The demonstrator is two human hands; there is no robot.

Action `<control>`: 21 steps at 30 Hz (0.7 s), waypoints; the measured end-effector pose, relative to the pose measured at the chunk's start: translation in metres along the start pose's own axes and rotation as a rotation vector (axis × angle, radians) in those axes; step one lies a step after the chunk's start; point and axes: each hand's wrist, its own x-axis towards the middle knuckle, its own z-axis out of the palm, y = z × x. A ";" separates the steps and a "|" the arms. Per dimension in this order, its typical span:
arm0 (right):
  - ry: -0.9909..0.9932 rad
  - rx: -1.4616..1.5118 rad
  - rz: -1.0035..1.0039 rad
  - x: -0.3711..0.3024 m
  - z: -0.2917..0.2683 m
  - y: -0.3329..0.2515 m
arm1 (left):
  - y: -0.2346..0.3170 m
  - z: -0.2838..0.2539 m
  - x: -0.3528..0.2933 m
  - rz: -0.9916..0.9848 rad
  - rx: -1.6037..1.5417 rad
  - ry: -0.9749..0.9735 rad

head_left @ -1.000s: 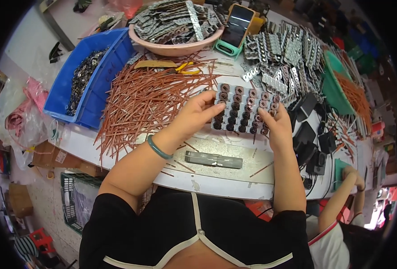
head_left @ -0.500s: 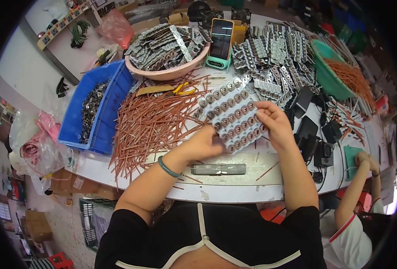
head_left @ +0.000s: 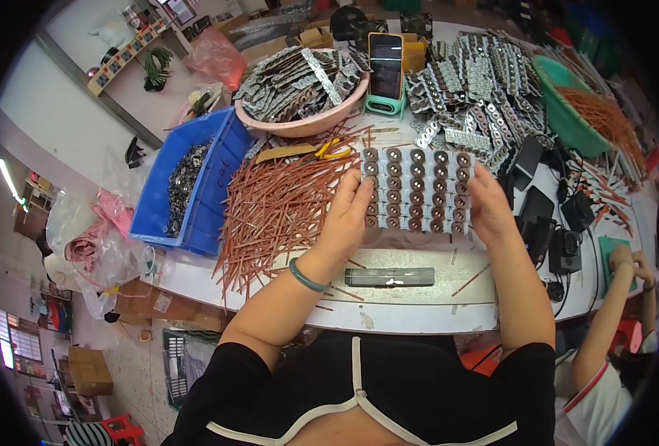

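Note:
Between my hands hangs a sheet of brown round buttons (head_left: 417,190), its buttons set in rows on a pale silvery backing. My left hand (head_left: 349,212) grips its left edge, thumb in front. The right edge is held by my right hand (head_left: 490,207), with the fingers partly behind it. Below the sheet, near the table's front edge, lies a flat grey bar-shaped block (head_left: 389,277). A heap of thin reddish-brown sticks (head_left: 277,215) spreads left of my left hand, with yellow-handled pliers (head_left: 329,149) on its far side.
A blue bin (head_left: 214,189) of small dark metal pieces stands at left, a pink basin (head_left: 307,126) of silvery strips behind. A phone (head_left: 386,63) stands on a green holder. More strips (head_left: 470,89) pile at back right; black adapters (head_left: 566,256) lie at right, near another person's hands (head_left: 630,260).
My left hand has moved to the sheet's left edge and taken hold. The sheet has turned from tilted to nearly level. The whole view has shifted slightly.

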 end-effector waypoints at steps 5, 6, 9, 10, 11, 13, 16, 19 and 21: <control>0.036 -0.179 0.135 -0.006 0.017 0.019 | 0.002 -0.005 0.000 -0.016 0.074 0.020; 0.020 -0.204 0.139 -0.007 0.019 0.017 | 0.002 -0.008 0.001 -0.069 -0.023 0.036; -0.013 -0.225 0.167 -0.008 0.015 0.014 | 0.001 -0.005 0.001 -0.134 -0.049 0.039; -0.033 -0.222 0.190 -0.008 0.013 0.014 | 0.002 0.000 -0.001 -0.170 -0.108 0.048; -0.031 -0.221 0.189 -0.009 0.013 0.014 | 0.004 0.004 -0.002 -0.206 -0.166 0.057; -0.074 -0.069 0.265 -0.009 0.015 0.014 | -0.007 -0.007 0.005 -0.231 -0.259 0.063; -0.086 -0.022 0.236 -0.007 0.015 0.021 | -0.019 -0.046 0.017 -0.198 -0.848 -0.788; -0.088 -0.008 0.225 -0.009 0.014 0.018 | -0.021 -0.019 0.009 -0.027 0.236 0.091; -0.047 -0.180 0.223 -0.008 0.017 0.019 | -0.015 -0.009 0.003 -0.101 0.123 0.060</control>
